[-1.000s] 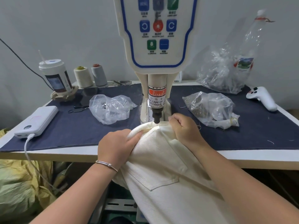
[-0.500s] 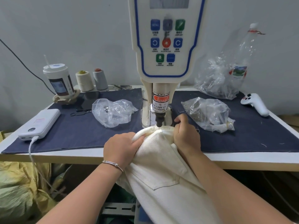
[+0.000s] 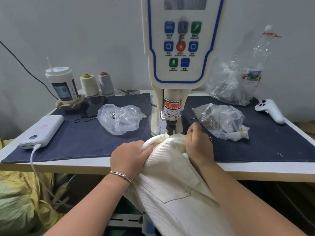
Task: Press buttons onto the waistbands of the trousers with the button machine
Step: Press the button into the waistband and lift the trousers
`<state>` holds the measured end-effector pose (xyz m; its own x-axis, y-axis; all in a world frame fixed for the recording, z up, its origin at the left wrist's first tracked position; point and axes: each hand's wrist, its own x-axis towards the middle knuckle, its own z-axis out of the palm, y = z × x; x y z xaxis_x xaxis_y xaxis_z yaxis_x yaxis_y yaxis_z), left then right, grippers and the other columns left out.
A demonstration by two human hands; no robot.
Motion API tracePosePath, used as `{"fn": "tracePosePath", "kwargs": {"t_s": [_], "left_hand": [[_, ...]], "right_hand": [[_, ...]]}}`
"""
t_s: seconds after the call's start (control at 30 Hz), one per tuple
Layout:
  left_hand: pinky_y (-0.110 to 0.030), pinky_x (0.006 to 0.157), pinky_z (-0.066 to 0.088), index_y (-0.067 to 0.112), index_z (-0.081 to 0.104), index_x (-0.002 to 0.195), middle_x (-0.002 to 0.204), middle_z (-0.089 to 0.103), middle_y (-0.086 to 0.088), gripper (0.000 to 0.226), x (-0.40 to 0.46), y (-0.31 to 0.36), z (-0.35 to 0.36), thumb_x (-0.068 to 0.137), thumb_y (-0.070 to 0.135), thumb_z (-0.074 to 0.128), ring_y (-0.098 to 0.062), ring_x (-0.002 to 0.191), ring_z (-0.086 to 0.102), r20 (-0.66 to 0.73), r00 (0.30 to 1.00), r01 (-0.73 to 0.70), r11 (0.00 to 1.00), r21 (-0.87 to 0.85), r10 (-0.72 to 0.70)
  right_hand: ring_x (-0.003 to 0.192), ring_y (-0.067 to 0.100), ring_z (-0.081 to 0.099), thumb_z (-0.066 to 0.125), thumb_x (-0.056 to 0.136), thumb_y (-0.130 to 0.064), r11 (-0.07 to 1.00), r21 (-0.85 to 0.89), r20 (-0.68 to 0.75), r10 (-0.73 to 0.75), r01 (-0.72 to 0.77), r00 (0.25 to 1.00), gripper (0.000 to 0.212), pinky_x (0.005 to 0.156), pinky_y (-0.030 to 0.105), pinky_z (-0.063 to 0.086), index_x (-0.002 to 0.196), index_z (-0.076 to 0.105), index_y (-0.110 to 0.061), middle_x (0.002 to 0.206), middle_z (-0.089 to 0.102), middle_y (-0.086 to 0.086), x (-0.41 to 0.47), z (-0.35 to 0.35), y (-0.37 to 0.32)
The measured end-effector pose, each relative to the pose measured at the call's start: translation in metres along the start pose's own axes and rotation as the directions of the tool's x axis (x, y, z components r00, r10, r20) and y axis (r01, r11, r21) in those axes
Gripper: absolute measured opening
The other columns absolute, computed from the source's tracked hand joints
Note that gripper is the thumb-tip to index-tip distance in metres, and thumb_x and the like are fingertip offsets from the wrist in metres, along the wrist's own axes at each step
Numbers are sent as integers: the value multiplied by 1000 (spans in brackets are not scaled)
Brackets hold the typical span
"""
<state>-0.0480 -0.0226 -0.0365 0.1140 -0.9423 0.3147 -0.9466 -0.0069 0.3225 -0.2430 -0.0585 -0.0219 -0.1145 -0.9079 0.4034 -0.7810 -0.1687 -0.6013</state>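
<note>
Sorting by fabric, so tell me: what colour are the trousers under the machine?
Cream white trousers, plain; head view.

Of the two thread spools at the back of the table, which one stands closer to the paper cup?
The cream spool with the yellow top: it stands right beside the paper cup. The grey spool, with a reddish top, stands beyond it, toward the machine.

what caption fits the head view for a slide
Both hands, left hand and right hand, grip the cream trousers waistband under the button machine punch.
</note>
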Motion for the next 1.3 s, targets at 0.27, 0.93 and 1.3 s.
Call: {"fn": "tracePosePath", "kwargs": {"t_s": [0.27,0.93,1.3], "left_hand": [[-31,49,30,21,40,57,55,49,3,56,-1,-5,-2,93,63,38,-18,60,51,-7,999,-45,999,-23,45],[-29,61,40,16,68,55,60,64,6,36,4,13,-62,63,50,72,-13,58,55,403,902,384,713,-587,-154],[-29,73,57,3,76,95,95,73,-15,30,-33,42,-119,78,28,73,-23,82,71,641,625,503,397,-768,447]], "right_hand": [[80,38,59,35,98,-6,999,30,2,22,-22,1000,12,62,36,38,93,46,-6,79,62,13,1,0,0],[70,22,59,48,90,-7,928,139,414,264,-347,871,19,64,28,40,86,66,-6,84,64,13,16,-57,-40],[67,19,71,73,72,-20,634,558,765,-143,-536,628,14,56,26,55,80,77,-10,82,73,13,-12,-158,-17]]}}
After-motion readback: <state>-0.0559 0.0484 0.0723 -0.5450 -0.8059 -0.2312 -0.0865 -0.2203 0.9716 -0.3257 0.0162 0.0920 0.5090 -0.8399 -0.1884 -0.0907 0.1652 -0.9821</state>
